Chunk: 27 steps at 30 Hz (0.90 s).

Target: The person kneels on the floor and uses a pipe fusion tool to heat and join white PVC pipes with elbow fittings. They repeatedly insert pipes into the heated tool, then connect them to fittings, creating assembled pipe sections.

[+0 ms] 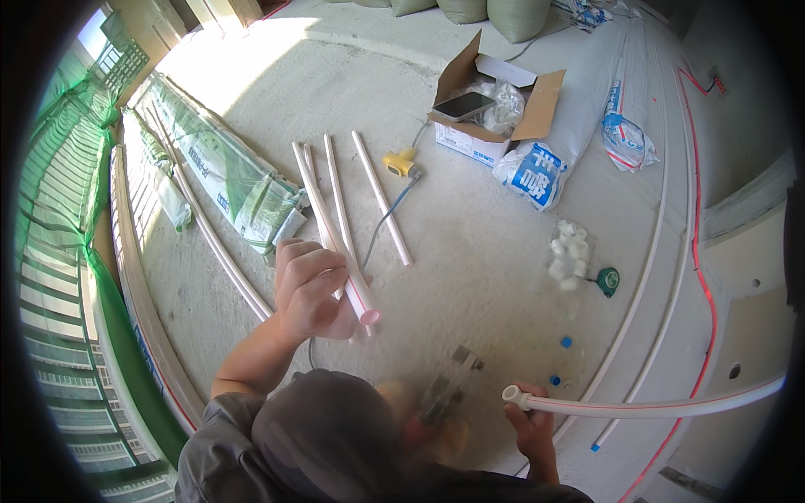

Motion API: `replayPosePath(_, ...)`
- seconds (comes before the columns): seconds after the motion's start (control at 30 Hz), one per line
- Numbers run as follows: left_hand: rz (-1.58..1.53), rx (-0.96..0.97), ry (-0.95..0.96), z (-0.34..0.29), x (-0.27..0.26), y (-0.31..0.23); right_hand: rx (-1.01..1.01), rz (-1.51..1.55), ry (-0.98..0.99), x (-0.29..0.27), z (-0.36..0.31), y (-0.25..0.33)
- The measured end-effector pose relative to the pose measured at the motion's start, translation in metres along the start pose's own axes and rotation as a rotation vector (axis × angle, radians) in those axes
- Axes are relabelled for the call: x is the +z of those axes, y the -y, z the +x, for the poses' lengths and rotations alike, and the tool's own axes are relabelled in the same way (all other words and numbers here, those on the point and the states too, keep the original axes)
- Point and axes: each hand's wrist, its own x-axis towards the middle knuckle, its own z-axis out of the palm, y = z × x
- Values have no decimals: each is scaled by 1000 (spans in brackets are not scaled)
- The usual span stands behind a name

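Observation:
My left hand (314, 289) is closed around a white plastic pipe (340, 243), whose near open end shows a pinkish inside and a red line along it. At lower right my right hand (532, 423) grips the end of a long white pipe (654, 408) with a red stripe, which runs off to the right. A white ring-shaped fitting (515, 396) sits on that end, beside my thumb. Between my hands is a blurred metal tool (449, 381) with short round heads, which looks like a pipe-fusion heater. Its lower part is partly hidden by a dark grey rounded shape.
Several cut pipes (381, 197) lie ahead, near a yellow connector (401, 162) on a cable. An open carton (478, 138) holds a phone (464, 106) and plastic bags. White fittings (568, 256), a green tape measure (606, 282) and blue caps (566, 342) lie right. Green netting (59, 193) covers a left railing.

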Motion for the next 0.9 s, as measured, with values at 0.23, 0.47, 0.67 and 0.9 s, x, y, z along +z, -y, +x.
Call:
replayPosePath(0.23,-23,-91,-71,7,1,2,-91,-54,5,2,-3,4)
replayPosePath(0.47,-59,-83,-152,19,6,9,-14,-10,-9,-1,-12,2)
replayPosePath(0.67,77,-139,-218,25,6,3,-6,-15,-7,-3,-12,-4)
replayPosePath(0.9,-22,-81,-194,50,13,30,-1,29,11,-4,-9,-5)
